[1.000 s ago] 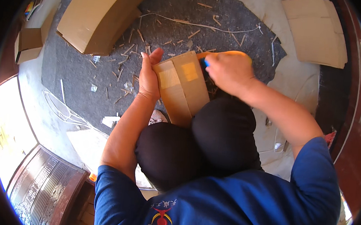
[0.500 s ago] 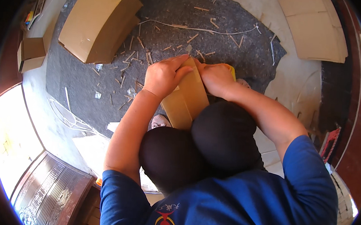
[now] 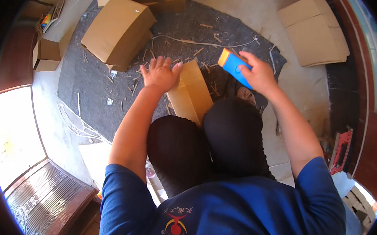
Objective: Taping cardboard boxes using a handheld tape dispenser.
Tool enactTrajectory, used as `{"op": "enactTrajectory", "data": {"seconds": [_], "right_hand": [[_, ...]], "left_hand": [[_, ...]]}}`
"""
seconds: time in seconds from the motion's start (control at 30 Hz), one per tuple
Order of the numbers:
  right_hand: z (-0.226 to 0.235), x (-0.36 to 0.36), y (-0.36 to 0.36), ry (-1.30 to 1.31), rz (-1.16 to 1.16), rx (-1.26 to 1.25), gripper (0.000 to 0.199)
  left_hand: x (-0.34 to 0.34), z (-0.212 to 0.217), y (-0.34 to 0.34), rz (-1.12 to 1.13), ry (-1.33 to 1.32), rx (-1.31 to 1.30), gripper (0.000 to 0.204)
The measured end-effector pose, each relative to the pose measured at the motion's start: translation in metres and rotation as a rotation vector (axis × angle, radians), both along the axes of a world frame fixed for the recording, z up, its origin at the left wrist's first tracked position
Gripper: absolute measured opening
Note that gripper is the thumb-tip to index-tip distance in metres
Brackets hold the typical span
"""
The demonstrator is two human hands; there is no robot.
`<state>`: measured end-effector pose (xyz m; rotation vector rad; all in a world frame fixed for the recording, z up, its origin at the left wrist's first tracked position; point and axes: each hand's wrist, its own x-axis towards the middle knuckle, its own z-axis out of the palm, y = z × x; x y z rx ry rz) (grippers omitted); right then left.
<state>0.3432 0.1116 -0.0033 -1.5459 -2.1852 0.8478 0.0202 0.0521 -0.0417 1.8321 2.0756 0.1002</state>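
Observation:
A brown cardboard box (image 3: 190, 93) stands between my knees, a strip of shiny tape along its upper face. My left hand (image 3: 160, 74) has its fingers spread, its thumb side against the box's left edge. To the right of the box and a little above it, my right hand (image 3: 258, 74) is closed around a blue hand tool with an orange-yellow end (image 3: 236, 68), whose exact kind I cannot make out. That orange-yellow end points up and left, apart from the box.
Large cardboard boxes (image 3: 118, 29) stand at the far left, with a smaller open box (image 3: 47, 55) beyond them. Flattened cardboard (image 3: 313, 32) is stacked at the far right. Cardboard scraps and a white strap (image 3: 189, 41) lie on the dark mat (image 3: 169, 22). A carved wooden piece (image 3: 49, 199) stands at lower left.
My hands have come off the box's far end. The left has opened with fingers spread, while the right has moved right and now holds the blue tool. The view has shifted slightly.

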Motion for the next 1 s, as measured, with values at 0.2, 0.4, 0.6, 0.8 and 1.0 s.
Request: {"op": "enactTrajectory", "data": {"seconds": [0.2,0.4,0.6,0.8,1.0], "right_hand": [[0.136,0.046,0.004,0.589,0.157,-0.176,0.027],[0.225,0.038,-0.04,0.529,0.421,-0.083,0.029],[0.22,0.045,-0.068,0.487,0.431,-0.141,0.028],[0.175,0.053,-0.079,0.57,0.44,-0.272,0.028],[0.144,0.045,-0.094,0.635,0.433,-0.395,0.028]], "left_hand": [[0.047,0.139,-0.012,0.284,-0.814,-0.083,0.062],[0.111,0.219,-0.078,0.376,-1.762,0.095,0.059],[0.12,0.204,-0.117,0.499,-1.925,0.035,0.049],[0.135,0.169,-0.142,0.68,-2.121,-0.039,0.038],[0.149,0.133,-0.153,0.817,-2.04,0.051,0.016]]}}
